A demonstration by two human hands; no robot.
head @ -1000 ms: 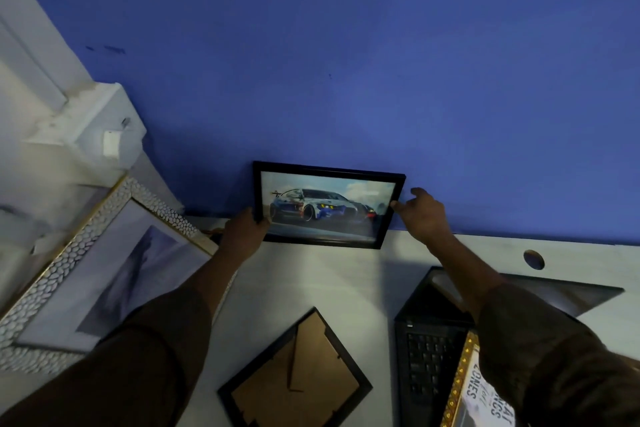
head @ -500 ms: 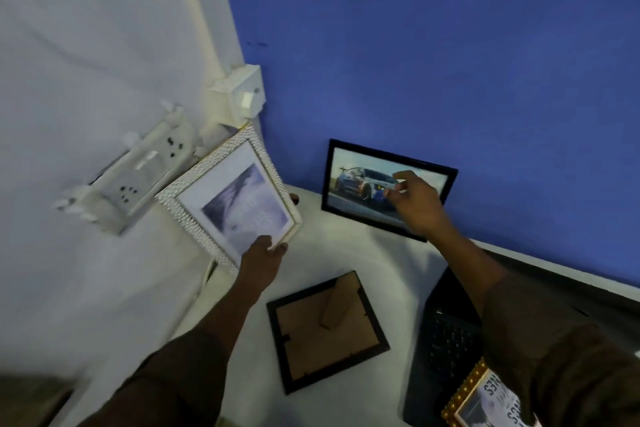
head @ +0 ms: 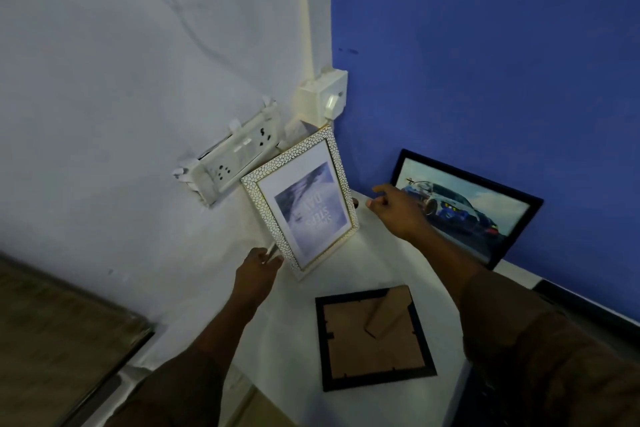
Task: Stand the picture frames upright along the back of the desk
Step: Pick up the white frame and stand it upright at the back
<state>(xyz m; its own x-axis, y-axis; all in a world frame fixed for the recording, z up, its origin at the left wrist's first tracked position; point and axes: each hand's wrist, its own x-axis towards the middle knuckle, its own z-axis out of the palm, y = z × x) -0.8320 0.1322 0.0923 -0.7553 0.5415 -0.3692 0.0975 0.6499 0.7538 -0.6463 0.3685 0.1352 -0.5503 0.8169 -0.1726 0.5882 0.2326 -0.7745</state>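
Note:
A white pebble-textured frame [head: 304, 199] stands tilted in the desk's back left corner, its print upside down. My left hand [head: 258, 270] pinches its lower left edge. My right hand [head: 394, 210] hovers open just right of that frame, fingers spread, holding nothing. Behind it a black frame with a car picture [head: 481, 208] leans upright against the blue wall. A black frame [head: 375, 336] lies face down on the white desk [head: 349, 263], its brown backing and stand showing.
A white power strip [head: 230, 159] and a switch box [head: 325, 99] are fixed to the white wall beside the corner. A dark laptop edge [head: 491, 399] shows under my right sleeve. A wooden surface [head: 52, 333] lies at the lower left.
My right hand has left the car frame, which now leans alone on the wall, and moved toward the white frame. My left hand has turned the white frame more upright, nearer the corner.

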